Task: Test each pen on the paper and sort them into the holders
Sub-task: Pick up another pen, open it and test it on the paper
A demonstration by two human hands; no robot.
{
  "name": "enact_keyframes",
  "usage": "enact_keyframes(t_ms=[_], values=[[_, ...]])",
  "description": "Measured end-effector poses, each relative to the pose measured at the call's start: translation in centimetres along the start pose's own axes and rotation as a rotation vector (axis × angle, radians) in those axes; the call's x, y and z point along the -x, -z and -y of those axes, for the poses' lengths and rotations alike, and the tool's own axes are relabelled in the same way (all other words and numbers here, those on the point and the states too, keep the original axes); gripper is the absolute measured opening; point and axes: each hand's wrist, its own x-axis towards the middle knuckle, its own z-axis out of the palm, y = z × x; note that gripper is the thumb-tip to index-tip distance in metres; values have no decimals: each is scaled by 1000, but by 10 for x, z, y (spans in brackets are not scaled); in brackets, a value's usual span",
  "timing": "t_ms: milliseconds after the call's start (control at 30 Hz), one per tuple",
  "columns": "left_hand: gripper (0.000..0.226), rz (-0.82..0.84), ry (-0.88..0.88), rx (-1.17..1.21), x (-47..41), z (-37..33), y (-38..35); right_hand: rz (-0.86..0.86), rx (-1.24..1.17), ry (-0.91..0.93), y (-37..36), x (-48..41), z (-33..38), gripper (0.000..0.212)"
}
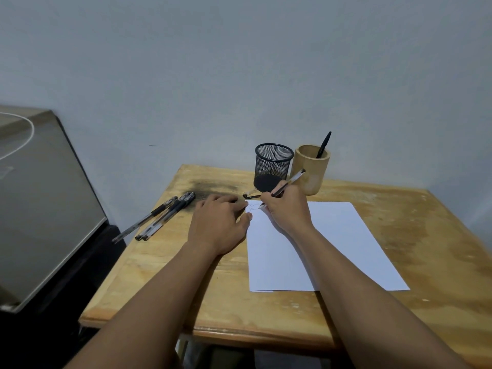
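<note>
My right hand [286, 206] grips a clear pen [290, 181], its tip touching the top left corner of the white paper [332, 249], where faint scribbles show. My left hand [219, 222] lies flat on the wooden table [399, 302], fingers apart, thumb on the paper's left edge. Three pens [159, 215] lie together at the table's left side. A pen cap [251, 194] rests just beyond the paper. Behind it stand a black mesh holder [273, 166], which looks empty, and a wooden holder [312, 169] with one black pen [323, 145] in it.
A grey wall rises right behind the holders. To the left of the table sits a grey slanted box [40, 203] on a dark stand. A dark smudge [210, 187] stains the wood near the loose pens.
</note>
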Motion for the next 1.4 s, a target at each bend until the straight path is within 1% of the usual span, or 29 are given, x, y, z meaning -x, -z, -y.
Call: enact_keyframes(t_ms=[300, 567, 633, 733, 800, 867, 1000, 1067, 1133, 1200, 1267, 1400], values=[[48, 3, -1, -4, -1, 2, -2, -15, -31, -14, 1, 1, 1, 22], [49, 13, 5, -2, -1, 2, -2, -4, -44, -13, 4, 3, 5, 28], [47, 15, 10, -1, -1, 1, -1, -21, -82, -24, 5, 3, 5, 25], [44, 21, 32, 26, -2, -1, 0, -57, -212, -66, 7, 1, 6, 22], [39, 13, 65, 70, -4, -2, 2, -68, -305, -80, 9, -2, 6, 17], [31, -38, 113, 139, -9, -6, 5, -87, -386, -80, 11, -4, 6, 16], [17, -116, 219, 265, -27, -13, 10, -84, -455, -89, 15, -9, 4, 12], [24, -83, 222, 271, -39, -13, 10, -81, -481, -97, 16, -11, 1, 10], [35, -11, 199, 255, -50, -13, 10, -77, -495, -101, 17, -14, -3, 11], [41, 75, 166, 217, -59, -13, 10, -78, -492, -100, 16, -17, -8, 14], [39, 121, 140, 177, -64, -13, 10, -86, -483, -98, 16, -20, -13, 15], [23, 145, 109, 172, -72, -11, 10, -87, -491, -104, 16, -22, -19, 14]])
